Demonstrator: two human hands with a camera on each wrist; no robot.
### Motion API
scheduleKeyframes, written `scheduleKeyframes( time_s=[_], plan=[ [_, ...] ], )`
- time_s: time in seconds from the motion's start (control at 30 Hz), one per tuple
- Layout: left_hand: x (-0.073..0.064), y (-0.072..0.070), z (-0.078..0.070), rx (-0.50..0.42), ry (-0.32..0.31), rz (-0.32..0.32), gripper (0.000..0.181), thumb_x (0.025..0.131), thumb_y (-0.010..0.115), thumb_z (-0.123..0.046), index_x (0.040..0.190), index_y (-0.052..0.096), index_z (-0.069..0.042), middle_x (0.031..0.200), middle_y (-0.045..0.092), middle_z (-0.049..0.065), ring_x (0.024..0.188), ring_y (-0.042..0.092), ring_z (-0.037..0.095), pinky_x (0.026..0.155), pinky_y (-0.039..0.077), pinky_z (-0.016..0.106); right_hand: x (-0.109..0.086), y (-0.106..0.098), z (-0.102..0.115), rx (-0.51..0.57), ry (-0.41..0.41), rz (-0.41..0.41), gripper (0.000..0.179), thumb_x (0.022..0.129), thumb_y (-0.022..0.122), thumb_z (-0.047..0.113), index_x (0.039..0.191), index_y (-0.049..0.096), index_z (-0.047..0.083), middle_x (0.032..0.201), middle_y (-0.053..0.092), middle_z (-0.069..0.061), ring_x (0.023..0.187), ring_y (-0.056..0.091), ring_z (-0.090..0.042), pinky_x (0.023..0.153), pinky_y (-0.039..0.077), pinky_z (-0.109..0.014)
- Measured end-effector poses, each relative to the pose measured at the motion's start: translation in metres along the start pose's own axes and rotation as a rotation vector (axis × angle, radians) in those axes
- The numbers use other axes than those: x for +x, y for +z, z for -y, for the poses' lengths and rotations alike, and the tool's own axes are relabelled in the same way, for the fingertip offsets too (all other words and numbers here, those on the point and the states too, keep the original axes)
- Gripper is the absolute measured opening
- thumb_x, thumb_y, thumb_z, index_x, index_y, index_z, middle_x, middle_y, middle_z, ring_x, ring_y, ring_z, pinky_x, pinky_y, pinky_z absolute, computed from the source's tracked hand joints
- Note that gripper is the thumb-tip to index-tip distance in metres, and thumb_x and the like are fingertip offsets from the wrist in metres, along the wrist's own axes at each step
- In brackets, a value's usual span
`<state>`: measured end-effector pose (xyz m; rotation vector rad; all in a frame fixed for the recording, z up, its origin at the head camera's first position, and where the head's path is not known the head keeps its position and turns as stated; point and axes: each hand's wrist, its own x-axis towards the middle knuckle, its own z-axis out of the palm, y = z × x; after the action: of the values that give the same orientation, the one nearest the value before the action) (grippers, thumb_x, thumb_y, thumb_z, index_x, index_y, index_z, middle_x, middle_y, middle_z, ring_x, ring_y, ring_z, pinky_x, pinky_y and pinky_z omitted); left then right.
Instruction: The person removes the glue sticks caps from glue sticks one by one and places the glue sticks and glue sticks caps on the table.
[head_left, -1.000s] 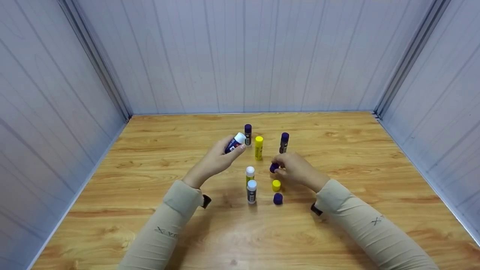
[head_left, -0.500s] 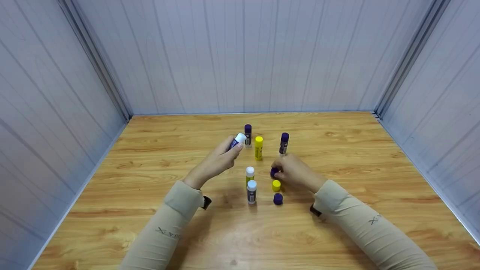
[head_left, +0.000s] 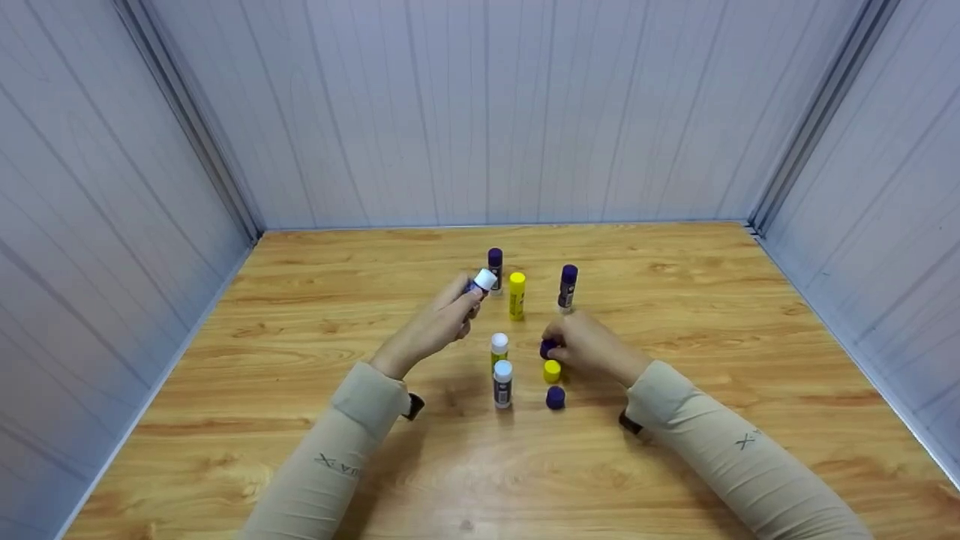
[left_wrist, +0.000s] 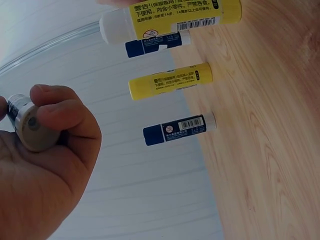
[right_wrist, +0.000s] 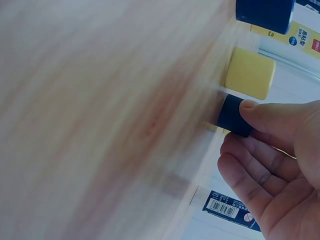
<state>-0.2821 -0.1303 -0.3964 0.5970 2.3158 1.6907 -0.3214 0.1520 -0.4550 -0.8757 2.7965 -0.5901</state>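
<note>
In the head view my left hand (head_left: 429, 328) holds a dark blue glue stick (head_left: 484, 280) above the table, tilted, its white end pointing up and right. The left wrist view shows the curled fingers around the glue stick (left_wrist: 31, 122), its round base facing the camera. My right hand (head_left: 598, 346) pinches a dark blue glue stick cap (right_wrist: 233, 116) between thumb and fingers, low at the tabletop. Right beside that cap stands a yellow cap (head_left: 552, 371), with another dark blue cap (head_left: 555, 397) nearer the person; the three form a row.
Left of the caps stand a white-topped yellow glue stick (head_left: 499, 346) and a white-topped dark one (head_left: 502, 386). Farther back are a yellow glue stick (head_left: 517, 296) and two dark blue-capped ones (head_left: 495, 262), (head_left: 568, 286). Pale panels (head_left: 487, 112) enclose the wooden table (head_left: 300, 300).
My right hand has brought the dark blue cap slightly nearer the person, down beside the yellow cap. My left hand has turned, tipping the glue stick's white end rightward, its fingers more curled.
</note>
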Motion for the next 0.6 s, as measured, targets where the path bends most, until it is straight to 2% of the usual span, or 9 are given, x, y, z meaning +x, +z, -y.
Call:
scheduleKeyframes(
  time_s=[0.17,0.3,0.47,0.6],
  plan=[
    [0.003,0.0,0.003,0.043,0.004,-0.01,0.026,0.119,0.04,-0.033,0.13,0.049,-0.012,0.098,0.049,0.006,0.076,0.05,0.018,0.068,0.044,0.029,0.0,-0.001,0.001,-0.013,0.003,0.016,0.012,0.1,0.076,0.006,0.109,0.081,0.001,0.103,0.081,-0.013,0.091,0.074,-0.022,0.086,0.064,-0.043],
    [0.005,0.0,0.005,0.046,0.031,-0.041,0.03,0.118,0.047,-0.033,0.135,0.051,-0.01,0.108,0.056,0.01,0.088,0.058,0.022,0.082,0.056,0.037,0.0,-0.003,0.004,-0.017,0.019,0.041,0.011,0.101,0.076,0.006,0.109,0.082,0.002,0.103,0.081,-0.012,0.091,0.073,-0.021,0.087,0.064,-0.043],
    [0.01,0.001,0.005,0.091,0.058,-0.16,0.032,0.114,0.057,-0.033,0.135,0.056,-0.008,0.117,0.066,0.015,0.097,0.064,0.023,0.089,0.056,0.039,0.0,-0.005,0.007,-0.022,0.034,0.054,0.011,0.101,0.075,0.006,0.109,0.082,0.002,0.104,0.081,-0.012,0.093,0.074,-0.022,0.088,0.064,-0.044],
    [0.014,0.002,0.005,0.12,0.064,-0.242,0.03,0.11,0.067,-0.029,0.131,0.062,-0.009,0.116,0.072,0.012,0.103,0.068,0.024,0.09,0.057,0.039,0.0,-0.004,0.007,-0.034,0.033,0.053,0.011,0.1,0.076,0.005,0.109,0.082,0.002,0.104,0.081,-0.012,0.092,0.074,-0.023,0.088,0.064,-0.044]
  ],
)
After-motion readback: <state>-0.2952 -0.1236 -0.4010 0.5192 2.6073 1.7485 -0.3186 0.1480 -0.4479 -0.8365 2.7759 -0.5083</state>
